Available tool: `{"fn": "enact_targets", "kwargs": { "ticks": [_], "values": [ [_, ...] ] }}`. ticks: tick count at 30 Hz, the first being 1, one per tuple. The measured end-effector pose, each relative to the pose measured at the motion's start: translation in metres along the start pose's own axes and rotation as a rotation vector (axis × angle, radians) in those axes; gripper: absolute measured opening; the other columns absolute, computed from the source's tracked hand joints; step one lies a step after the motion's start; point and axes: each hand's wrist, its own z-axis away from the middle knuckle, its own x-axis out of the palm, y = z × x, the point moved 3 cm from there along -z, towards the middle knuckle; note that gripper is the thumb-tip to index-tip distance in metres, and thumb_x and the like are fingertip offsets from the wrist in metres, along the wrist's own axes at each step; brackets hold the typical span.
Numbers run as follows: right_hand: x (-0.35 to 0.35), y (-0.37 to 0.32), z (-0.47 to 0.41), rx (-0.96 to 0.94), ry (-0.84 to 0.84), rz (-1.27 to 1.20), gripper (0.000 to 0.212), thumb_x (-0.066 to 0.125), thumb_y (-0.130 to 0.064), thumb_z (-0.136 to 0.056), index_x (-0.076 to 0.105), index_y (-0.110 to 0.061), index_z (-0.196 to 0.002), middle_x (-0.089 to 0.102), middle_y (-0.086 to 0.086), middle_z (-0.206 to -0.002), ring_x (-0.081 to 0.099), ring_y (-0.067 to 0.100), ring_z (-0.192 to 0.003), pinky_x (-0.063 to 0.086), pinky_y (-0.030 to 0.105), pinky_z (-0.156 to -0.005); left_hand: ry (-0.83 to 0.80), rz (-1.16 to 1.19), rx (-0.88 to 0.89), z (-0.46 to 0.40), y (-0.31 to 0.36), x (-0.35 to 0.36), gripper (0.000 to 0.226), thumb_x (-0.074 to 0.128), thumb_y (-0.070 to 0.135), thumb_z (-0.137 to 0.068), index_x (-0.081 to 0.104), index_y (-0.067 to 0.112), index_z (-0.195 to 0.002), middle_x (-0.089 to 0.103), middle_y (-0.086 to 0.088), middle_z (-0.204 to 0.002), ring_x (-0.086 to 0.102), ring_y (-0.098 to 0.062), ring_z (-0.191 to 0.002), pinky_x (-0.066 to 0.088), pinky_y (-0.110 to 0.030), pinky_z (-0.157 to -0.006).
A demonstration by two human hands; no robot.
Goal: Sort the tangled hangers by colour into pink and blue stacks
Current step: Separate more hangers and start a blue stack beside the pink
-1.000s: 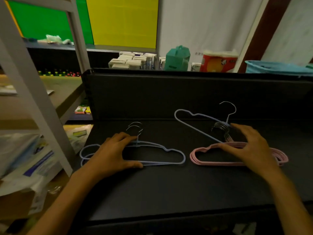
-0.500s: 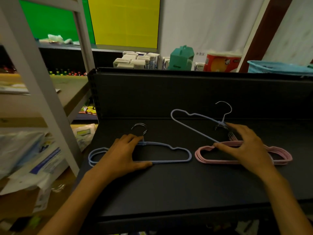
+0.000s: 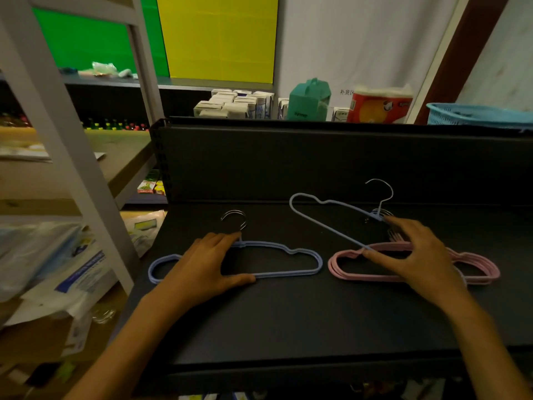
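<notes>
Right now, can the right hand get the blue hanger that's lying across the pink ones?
Probably yes. The right hand already rests by the stray blue hanger, fingers near its neck above the pink stack, and nothing covers it.

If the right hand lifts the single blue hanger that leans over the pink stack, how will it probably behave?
The blue hanger looks thin and open-framed, so probably light and fairly stiff. Its neck sits among the pink stack's hooks near the right hand, so it may snag and drag pink hangers along.
</notes>
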Motion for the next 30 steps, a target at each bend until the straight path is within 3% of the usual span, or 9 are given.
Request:
{"fn": "enact_targets", "kwargs": {
  "ticks": [6,14,20,26,30],
  "values": [
    [0.0,-0.001,-0.002,0.0,-0.006,0.005,0.079,0.078,-0.037,-0.069,0.042,-0.022,-0.137,0.042,0.008,-0.138,0.041,0.024,-0.124,0.037,0.039,-0.097,0.0,-0.02,0.015,0.001,0.002,-0.002,0.091,0.056,0.07,-0.072,0.017,0.032,-0.146,0.033,0.006,-0.145,0.033,-0.01,-0.128,0.028,-0.026,-0.104],
    [0.011,-0.027,-0.008,-0.079,-0.057,0.012,0.084,0.079,-0.043,-0.066,0.04,-0.026,-0.138,0.038,0.005,-0.142,0.036,0.023,-0.129,0.035,0.041,-0.103,0.063,-0.16,-0.1,0.022,-0.009,-0.027,0.076,0.048,0.065,-0.082,0.02,0.032,-0.144,0.025,0.003,-0.15,0.024,-0.016,-0.136,0.023,-0.037,-0.11],
    [0.047,-0.074,-0.003,-0.216,-0.206,0.003,0.087,0.075,-0.056,-0.064,0.035,-0.035,-0.139,0.036,-0.003,-0.142,0.035,0.017,-0.129,0.037,0.039,-0.106,0.182,-0.349,-0.26,0.071,-0.043,-0.062,0.072,0.046,0.06,-0.085,0.023,0.027,-0.146,0.026,0.002,-0.15,0.023,-0.021,-0.137,0.024,-0.04,-0.11],
    [0.091,-0.118,0.002,-0.301,-0.356,0.015,0.088,0.068,-0.067,-0.064,0.031,-0.042,-0.139,0.032,-0.009,-0.146,0.032,0.014,-0.132,0.033,0.037,-0.107,0.268,-0.347,-0.262,0.1,-0.054,-0.082,0.071,0.046,0.061,-0.085,0.026,0.027,-0.145,0.03,0.001,-0.148,0.025,-0.021,-0.135,0.026,-0.039,-0.108],
    [0.107,-0.131,0.002,-0.302,-0.455,-0.025,0.084,0.07,-0.063,-0.067,0.033,-0.04,-0.139,0.033,-0.01,-0.145,0.033,0.01,-0.13,0.03,0.028,-0.103,0.263,-0.305,-0.216,0.101,-0.051,-0.079,0.071,0.047,0.059,-0.086,0.024,0.027,-0.146,0.03,0.001,-0.148,0.025,-0.02,-0.135,0.026,-0.038,-0.109]
  ]
}}
